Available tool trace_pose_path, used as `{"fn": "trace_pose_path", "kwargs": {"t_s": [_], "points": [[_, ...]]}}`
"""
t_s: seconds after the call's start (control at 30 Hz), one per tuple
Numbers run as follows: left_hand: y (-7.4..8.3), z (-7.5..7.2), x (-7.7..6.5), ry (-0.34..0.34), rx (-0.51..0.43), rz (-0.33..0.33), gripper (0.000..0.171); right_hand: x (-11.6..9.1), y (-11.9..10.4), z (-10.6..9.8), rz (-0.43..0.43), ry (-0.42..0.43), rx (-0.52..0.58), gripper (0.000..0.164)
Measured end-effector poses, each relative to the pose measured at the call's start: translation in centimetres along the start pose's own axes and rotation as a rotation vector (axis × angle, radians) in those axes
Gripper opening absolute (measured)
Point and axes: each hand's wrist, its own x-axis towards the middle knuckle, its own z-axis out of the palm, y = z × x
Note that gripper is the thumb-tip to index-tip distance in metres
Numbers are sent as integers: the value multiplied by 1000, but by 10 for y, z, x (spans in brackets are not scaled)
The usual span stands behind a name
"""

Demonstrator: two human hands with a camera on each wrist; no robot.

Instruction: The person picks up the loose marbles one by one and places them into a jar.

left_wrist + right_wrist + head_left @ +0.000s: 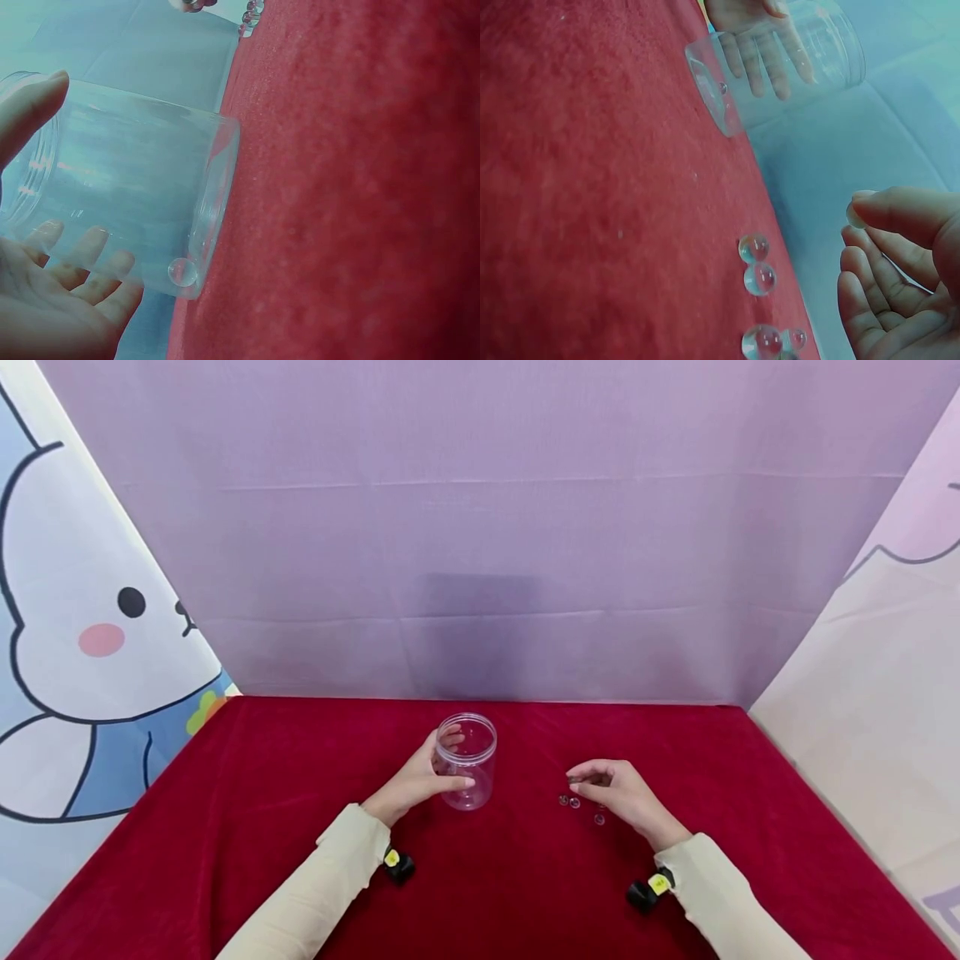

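The left hand [422, 779] is holding a clear, open-topped jar [480, 768] roughly upright; one clear ball [182, 272] is sitting inside, near its base. At three o'clock, the right hand [624, 791] is pinching another ball [856, 218] above several loose, clear balls [760, 278].

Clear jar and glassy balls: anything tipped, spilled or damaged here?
Nothing stands out. The jar stands upright, held by the left hand, one ball inside; the loose balls sit grouped near the right hand. No damage shows.
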Motion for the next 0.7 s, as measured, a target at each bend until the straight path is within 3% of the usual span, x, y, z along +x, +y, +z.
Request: {"fn": "trace_pose_path", "kwargs": {"t_s": [0.7], "points": [[2,-1,-1,4,9,3,88,8,-18,10,-5,-7,39,29]]}}
